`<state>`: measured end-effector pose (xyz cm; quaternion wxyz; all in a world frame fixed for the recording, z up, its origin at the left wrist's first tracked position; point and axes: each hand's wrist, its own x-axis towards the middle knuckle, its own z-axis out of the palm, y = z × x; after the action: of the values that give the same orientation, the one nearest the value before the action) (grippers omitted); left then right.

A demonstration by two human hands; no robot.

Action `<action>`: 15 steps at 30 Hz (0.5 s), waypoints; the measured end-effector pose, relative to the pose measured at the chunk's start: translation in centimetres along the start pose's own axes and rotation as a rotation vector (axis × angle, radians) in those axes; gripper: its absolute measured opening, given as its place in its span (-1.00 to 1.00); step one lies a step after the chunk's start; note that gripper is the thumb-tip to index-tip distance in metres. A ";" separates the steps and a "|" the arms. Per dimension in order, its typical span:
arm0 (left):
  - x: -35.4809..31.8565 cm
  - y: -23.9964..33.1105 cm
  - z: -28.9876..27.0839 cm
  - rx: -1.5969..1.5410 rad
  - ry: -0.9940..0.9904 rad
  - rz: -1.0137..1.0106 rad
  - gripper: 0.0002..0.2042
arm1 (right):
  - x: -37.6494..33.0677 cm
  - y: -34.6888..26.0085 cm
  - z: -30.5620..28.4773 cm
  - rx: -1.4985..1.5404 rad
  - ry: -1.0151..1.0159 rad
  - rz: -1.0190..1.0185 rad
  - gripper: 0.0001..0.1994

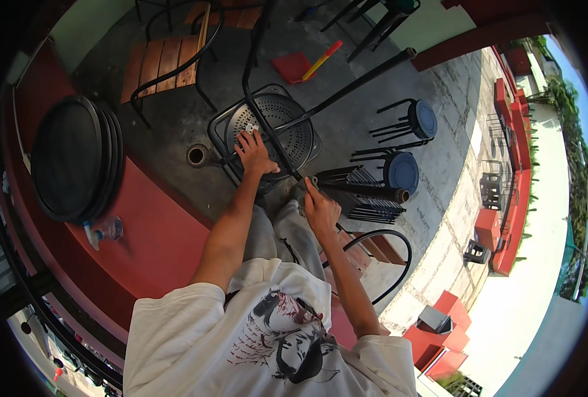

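Resting left hand [257, 157], fingers spread, on black frame [271, 134] over lower-left edge of perforated disc [288, 107]. Curling right hand [321, 209] past lower-right edge, with hold unclear.

Dark metal, slatted wood and scuffed concrete

The tubular frame [357, 84] looks like black-coated metal with a soft sheen; the perforated seat [284, 109] beneath is dark and smooth. The chair's slats [155, 63] are varnished wood. Matt black covers the round tops [69, 159]. The dustpan [290, 67] is red plastic, the bottle [112, 228] clear plastic. Smooth red paint coats the ledge [155, 231]; the concrete floor [168, 132] looks rough, the cloth shirt [194, 317] matt.
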<state>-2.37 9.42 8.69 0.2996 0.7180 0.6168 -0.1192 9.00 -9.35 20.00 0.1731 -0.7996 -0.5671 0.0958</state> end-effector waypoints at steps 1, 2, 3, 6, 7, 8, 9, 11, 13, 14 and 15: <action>-0.1 0.2 0.0 0.000 0.007 -0.001 0.46 | 0.0 0.3 1.3 -0.056 -0.103 0.092 -0.62; -0.2 0.2 0.1 0.016 0.018 -0.001 0.44 | 0.2 0.2 2.1 -0.045 -0.113 0.109 -0.61; -0.1 0.3 0.2 0.034 0.028 0.003 0.43 | 0.1 0.5 2.4 -0.045 -0.109 0.108 -0.61; 0.1 -0.6 0.6 0.024 0.043 -0.012 0.43 | 0.0 -1.0 2.0 0.067 0.127 0.102 -0.63; 0.1 -1.1 0.6 0.025 0.040 -0.027 0.43 | 0.1 -2.1 1.1 0.074 0.114 0.096 -0.63; 0.1 -1.3 0.5 0.022 0.045 -0.035 0.43 | 0.1 -2.9 0.2 0.124 0.215 0.128 -0.63; 0.1 -1.6 0.5 0.019 0.050 -0.045 0.43 | 0.2 -3.6 -0.2 0.175 0.314 0.160 -0.63; 0.1 -1.1 0.5 0.015 0.058 -0.038 0.43 | 0.4 -4.0 0.2 0.193 0.320 0.188 -0.64; 0.1 -0.9 0.4 0.023 0.058 -0.027 0.42 | 0.4 -3.1 2.6 0.168 0.219 0.261 -0.68; 0.0 -0.6 0.3 0.024 0.057 -0.020 0.42 | 0.3 -2.2 3.8 0.079 0.034 0.318 -0.69; 0.1 -0.1 0.2 0.004 0.031 -0.002 0.44 | -0.1 -0.9 5.2 0.072 0.044 0.326 -0.69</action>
<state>-2.41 9.38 8.40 0.2886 0.7196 0.6220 -0.1097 6.38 -8.31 15.54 0.1961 -0.8761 -0.4222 0.1253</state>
